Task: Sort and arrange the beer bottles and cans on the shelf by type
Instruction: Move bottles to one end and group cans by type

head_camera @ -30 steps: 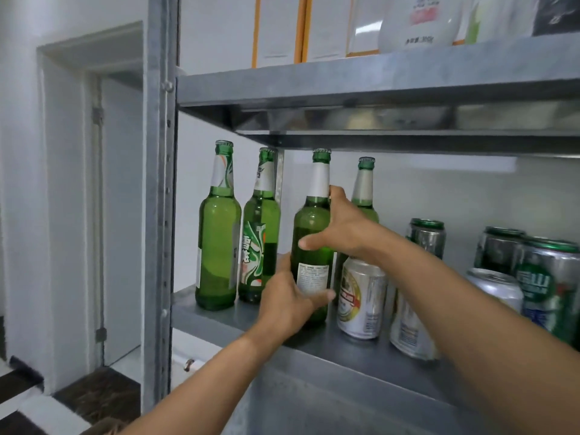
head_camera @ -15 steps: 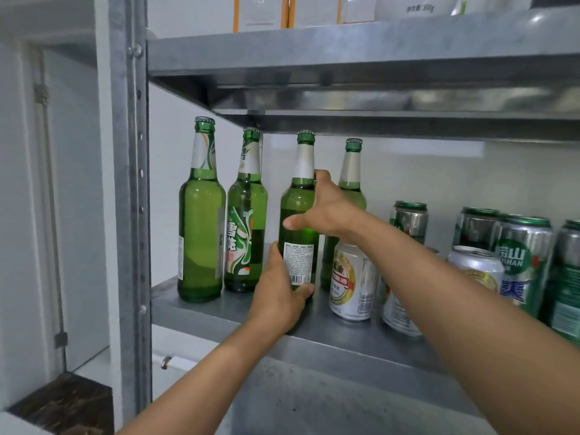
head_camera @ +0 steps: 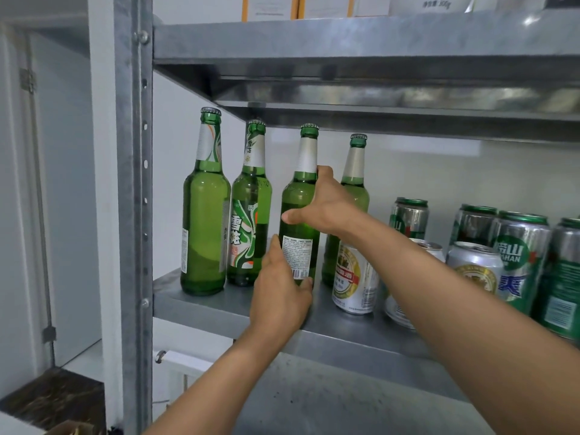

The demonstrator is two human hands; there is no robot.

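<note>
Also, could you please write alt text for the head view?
Two hands grip a green bottle, third of four on a metal shelf, the left hand at its label, the right hand at its shoulder. Beer cans stand to the right.

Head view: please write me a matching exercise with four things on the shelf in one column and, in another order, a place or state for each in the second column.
Things:
1. leftmost bottle
2. second bottle
3. third bottle
4. white and gold can

Places or states:
a. gripped low by the left hand and high by the right hand
b. stands right of the held bottle, near the front edge of the shelf
c. stands next to the shelf post
d. shows a large front label with white characters

Pairs: 1-c, 2-d, 3-a, 4-b.
</note>
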